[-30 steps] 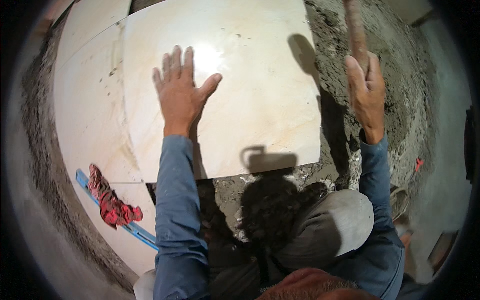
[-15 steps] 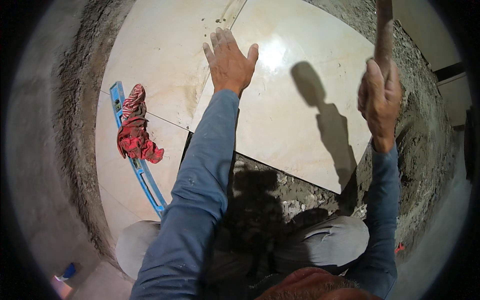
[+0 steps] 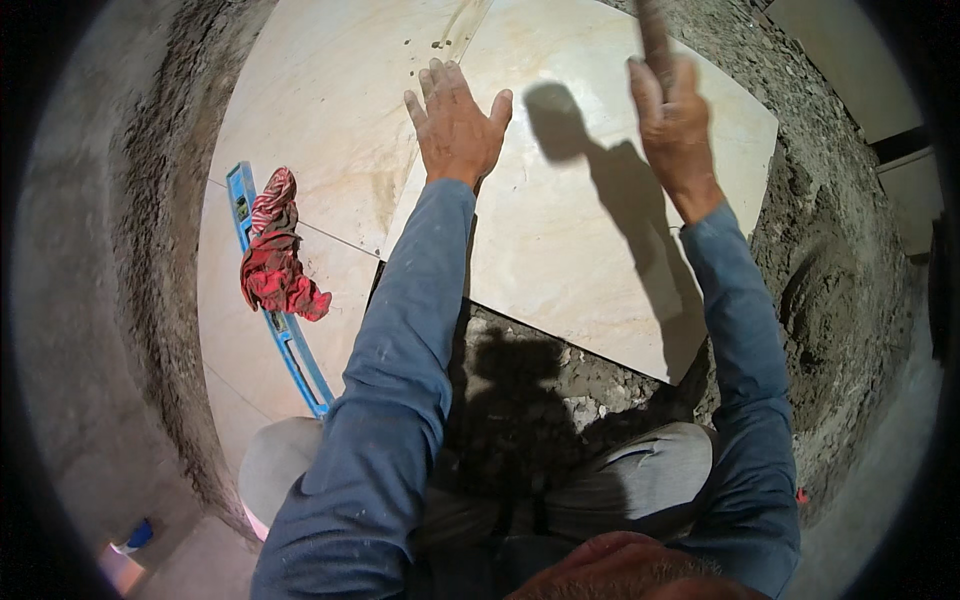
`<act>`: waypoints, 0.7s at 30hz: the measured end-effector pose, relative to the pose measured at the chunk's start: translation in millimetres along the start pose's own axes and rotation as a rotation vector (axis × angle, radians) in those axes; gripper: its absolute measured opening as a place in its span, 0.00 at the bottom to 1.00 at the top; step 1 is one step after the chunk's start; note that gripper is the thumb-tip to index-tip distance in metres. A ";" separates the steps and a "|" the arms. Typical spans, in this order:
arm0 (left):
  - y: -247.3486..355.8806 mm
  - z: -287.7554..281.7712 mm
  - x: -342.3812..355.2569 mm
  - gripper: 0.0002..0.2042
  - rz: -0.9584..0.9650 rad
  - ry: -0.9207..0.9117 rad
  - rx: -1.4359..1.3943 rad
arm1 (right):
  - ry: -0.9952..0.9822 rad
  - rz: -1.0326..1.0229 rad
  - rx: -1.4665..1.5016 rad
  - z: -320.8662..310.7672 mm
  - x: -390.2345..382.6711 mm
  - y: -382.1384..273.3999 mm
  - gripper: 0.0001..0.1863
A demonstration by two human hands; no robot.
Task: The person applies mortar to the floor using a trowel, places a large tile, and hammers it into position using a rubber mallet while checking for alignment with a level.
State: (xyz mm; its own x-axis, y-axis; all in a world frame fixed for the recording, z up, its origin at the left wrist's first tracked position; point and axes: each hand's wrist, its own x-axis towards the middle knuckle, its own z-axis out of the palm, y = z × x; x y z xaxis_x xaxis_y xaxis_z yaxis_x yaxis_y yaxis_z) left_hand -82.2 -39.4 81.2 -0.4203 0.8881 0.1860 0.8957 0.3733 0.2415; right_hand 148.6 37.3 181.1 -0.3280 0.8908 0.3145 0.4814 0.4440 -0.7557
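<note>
My left hand (image 3: 458, 135) lies flat with fingers spread on the cream tiles, by the seam along the left edge of a large tile (image 3: 560, 245). Above the right part of that tile, my right hand (image 3: 680, 145) is closed round the wooden handle of a mallet (image 3: 654, 40). The mallet's head is beyond the upper edge of the picture, but a shadow on the tile shows its blocky shape. Left of my left forearm, a blue spirit level (image 3: 290, 352) rests on the neighbouring tiles. A crumpled, dirty red cloth (image 3: 275, 265) lies over it.
Rough grey mortar (image 3: 600, 390) shows past the tile's near edge, before my knees. A heap of wet mortar (image 3: 820, 290) lies to the right. Bare rubble (image 3: 165, 250) borders the tiles on the left. A small blue-and-white object (image 3: 135, 537) sits at lower left.
My right hand has swung left and slightly up with the mallet, from the tile's right edge to over the tile. Its shadow moved left too. My left hand stays nearly in place.
</note>
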 end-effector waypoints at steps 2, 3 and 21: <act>5.1 8.8 -2.5 0.43 0.026 0.013 -0.029 | -0.200 -0.056 -0.284 18.3 -3.9 54.6 0.20; 5.7 10.4 -2.3 0.43 0.023 0.017 -0.027 | -0.315 -0.020 -0.390 23.3 0.3 66.7 0.19; 1.9 3.1 0.9 0.43 0.007 0.016 0.015 | -0.017 -0.034 -0.079 -5.2 -14.8 -0.4 0.16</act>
State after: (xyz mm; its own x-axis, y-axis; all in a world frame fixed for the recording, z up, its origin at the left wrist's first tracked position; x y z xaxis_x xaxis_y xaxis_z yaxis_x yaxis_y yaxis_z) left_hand -80.4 -37.1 78.9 -0.4158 0.8865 0.2030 0.9008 0.3708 0.2259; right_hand 157.4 24.4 179.8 -0.3588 0.8736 0.3288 0.5319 0.4808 -0.6970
